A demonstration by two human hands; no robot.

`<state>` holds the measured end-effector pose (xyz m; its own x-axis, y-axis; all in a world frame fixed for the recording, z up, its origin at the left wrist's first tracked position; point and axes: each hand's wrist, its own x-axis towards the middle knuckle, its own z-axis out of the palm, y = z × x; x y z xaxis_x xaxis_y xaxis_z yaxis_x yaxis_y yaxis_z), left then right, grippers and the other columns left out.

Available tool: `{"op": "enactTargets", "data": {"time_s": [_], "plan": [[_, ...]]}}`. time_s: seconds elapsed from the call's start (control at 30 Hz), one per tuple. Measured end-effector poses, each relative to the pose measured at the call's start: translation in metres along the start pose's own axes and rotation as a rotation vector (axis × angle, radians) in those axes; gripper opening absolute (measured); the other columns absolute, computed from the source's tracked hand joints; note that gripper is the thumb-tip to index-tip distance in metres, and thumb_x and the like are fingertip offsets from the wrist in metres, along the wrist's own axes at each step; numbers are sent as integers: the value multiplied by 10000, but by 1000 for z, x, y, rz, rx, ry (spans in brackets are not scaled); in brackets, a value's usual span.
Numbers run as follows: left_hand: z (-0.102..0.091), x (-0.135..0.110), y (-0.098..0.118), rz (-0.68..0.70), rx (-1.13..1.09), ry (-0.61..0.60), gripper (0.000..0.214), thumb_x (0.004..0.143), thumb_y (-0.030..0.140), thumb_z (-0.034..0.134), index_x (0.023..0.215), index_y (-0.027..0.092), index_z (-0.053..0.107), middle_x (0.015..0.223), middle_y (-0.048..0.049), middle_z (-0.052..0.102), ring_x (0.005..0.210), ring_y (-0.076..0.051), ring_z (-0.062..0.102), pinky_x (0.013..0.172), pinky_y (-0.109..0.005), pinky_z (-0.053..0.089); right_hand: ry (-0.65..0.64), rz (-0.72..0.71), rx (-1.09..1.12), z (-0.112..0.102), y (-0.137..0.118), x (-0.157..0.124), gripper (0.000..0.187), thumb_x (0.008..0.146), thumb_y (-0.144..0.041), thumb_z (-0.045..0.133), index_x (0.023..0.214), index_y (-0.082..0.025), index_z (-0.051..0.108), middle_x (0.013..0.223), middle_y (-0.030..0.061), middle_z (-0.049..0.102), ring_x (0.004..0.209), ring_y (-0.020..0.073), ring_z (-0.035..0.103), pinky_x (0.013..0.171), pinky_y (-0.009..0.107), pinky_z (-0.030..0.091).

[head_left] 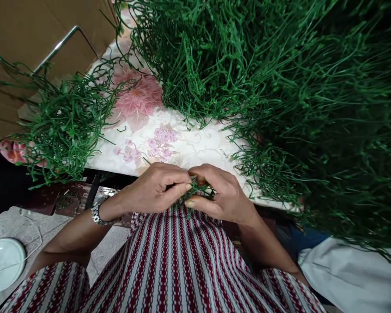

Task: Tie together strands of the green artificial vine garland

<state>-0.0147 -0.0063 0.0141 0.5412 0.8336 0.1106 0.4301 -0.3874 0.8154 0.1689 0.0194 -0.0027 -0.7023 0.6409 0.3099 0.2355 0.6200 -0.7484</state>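
Fingers of left hand point(156, 188) and right hand point(222, 196) are pinching a green sprig point(198, 190); small pile point(65, 124) left, huge heap point(296, 100) right.

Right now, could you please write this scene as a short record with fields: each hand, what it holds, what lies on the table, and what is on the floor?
left hand: closed on the green sprig; wristwatch on the wrist
right hand: closed on the same green sprig, touching the left hand
table cover: floral cloth
large pile: green stems, over the right and far part of the cloth
small pile: green stems, at the cloth's left edge
floor: white round dish, lower left
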Motion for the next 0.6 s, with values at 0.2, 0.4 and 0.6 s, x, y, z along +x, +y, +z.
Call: {"op": "enactTargets", "data": {"time_s": [0.2,0.4,0.6], "plan": [[1,-2,3,4,101,-7,225,807,102,391,597,157,452,544,28,415,524,-89,365,524,-239,292,-17,-62,-132,2,0,-5,187,854,-283,481,726,-150,510,641,8,467,603,115,441,552,250,372],[-14,-1,9,243,260,-379,228,733,62,359,562,177,454,550,5,488,547,-127,408,552,-286,308,-355,-239,80,-6,-4,-4,312,831,-214,445,522,-186,407,510,-44,386,514,83,385,535,235,341],[-18,-3,0,140,8,-289,234,813,102,390,649,159,547,589,-10,549,577,-114,473,575,-262,352,-308,-191,251,-25,-2,-1,267,829,-202,472,563,-190,449,542,-28,402,542,90,408,551,244,373]]}}
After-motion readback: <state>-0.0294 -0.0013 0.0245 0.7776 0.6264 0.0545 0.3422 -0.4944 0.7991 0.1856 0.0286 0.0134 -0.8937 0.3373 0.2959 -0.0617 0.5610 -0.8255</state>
